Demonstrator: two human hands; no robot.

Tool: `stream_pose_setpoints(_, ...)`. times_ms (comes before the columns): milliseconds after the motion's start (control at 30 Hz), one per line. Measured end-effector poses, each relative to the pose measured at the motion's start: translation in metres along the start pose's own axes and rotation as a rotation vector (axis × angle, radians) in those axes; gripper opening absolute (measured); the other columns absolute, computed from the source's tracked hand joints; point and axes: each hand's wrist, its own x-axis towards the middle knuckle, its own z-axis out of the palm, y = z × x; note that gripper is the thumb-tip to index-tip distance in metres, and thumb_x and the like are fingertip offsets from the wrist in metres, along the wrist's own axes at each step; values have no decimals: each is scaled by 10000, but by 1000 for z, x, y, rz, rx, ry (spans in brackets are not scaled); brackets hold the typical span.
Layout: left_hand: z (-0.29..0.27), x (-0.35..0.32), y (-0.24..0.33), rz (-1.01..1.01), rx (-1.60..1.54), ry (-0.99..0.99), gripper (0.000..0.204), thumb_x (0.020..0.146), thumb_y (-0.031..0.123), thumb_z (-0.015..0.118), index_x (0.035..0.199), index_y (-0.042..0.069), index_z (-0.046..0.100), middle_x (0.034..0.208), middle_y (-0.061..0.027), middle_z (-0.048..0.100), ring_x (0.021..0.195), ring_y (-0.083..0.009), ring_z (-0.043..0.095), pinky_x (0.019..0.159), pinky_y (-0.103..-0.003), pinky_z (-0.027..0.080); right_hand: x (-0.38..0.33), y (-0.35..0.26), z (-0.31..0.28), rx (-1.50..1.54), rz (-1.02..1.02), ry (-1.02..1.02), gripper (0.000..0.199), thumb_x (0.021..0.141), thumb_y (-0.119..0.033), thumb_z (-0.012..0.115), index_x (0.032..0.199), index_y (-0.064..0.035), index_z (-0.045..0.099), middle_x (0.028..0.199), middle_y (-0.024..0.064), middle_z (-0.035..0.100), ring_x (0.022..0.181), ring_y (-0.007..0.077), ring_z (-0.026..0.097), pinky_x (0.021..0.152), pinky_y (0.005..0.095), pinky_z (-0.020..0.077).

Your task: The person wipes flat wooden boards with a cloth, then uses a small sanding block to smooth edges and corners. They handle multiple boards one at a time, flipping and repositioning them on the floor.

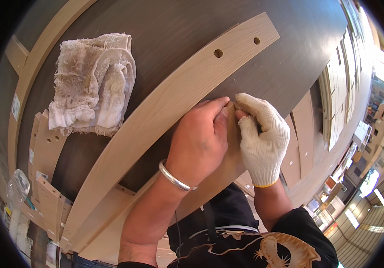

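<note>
A light wooden board point(230, 158) slants up from the lower left and ends between my two hands. My bare left hand point(203, 136), with a silver bangle at the wrist, is closed on the board's upper end, thumb and forefinger together at its edge. My right hand point(264, 134) wears a white knitted glove with a yellow hem. Its fingers curl round the other side of that end, and a bare fingertip shows through the glove. Anything small between the fingertips is hidden. Just beyond my hands lies a long curved wooden rail point(165, 102) with two round holes near its far end.
A folded, worn whitish cloth point(91, 85) rests on the dark tabletop point(165, 35) at the left. Several wooden parts point(49, 138) with drilled holes lie at the left edge, near a clear plastic bottle point(17, 185). Stacked boards point(339, 85) stand on the right.
</note>
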Motion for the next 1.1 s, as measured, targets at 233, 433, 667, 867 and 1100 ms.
stream_pose_setpoints(233, 0, 2, 1, 5, -29, -4, 280, 1052, 90, 605, 1261, -63, 710, 794, -161, 690, 668, -187, 578, 696, -331, 514, -3, 2, -2, 64, 15, 1, 298, 851, 97, 671, 1121, 2, 753, 952, 149, 754, 864, 243, 733, 818, 318, 566)
stream_pose_setpoints(433, -1, 0, 0, -19, 1, -18, 288, 1056, 106, 604, 1267, -59, 709, 801, -159, 696, 670, -190, 577, 696, -327, 512, 3, 4, -1, -11, -24, 13, 279, 846, 68, 677, 1100, -23, 746, 944, 149, 745, 854, 324, 730, 785, 372, 569)
stream_pose_setpoints(667, 0, 1, -1, 31, 1, 14, 284, 1053, 114, 610, 1256, -50, 721, 802, -153, 705, 674, -177, 576, 697, -322, 510, -1, -1, -5, 10, -16, -10, 262, 857, 55, 678, 1095, -27, 749, 957, 153, 749, 878, 332, 732, 792, 376, 569)
stream_pose_setpoints(867, -1, 0, 1, -25, 12, -5, 286, 1056, 116, 605, 1259, -52, 717, 777, -138, 679, 685, -163, 569, 705, -322, 508, 6, 2, -3, -6, 11, -9, 272, 861, 61, 682, 1112, -19, 752, 987, 149, 761, 898, 332, 741, 812, 368, 575)
stream_pose_setpoints(1100, 0, 1, 0, 10, -23, 3, 287, 1060, 118, 604, 1264, -51, 716, 730, -120, 644, 648, -157, 535, 670, -322, 492, -8, -3, -6, 42, 82, 28, 259, 873, 63, 676, 1109, -17, 749, 965, 155, 754, 890, 333, 736, 803, 362, 570)
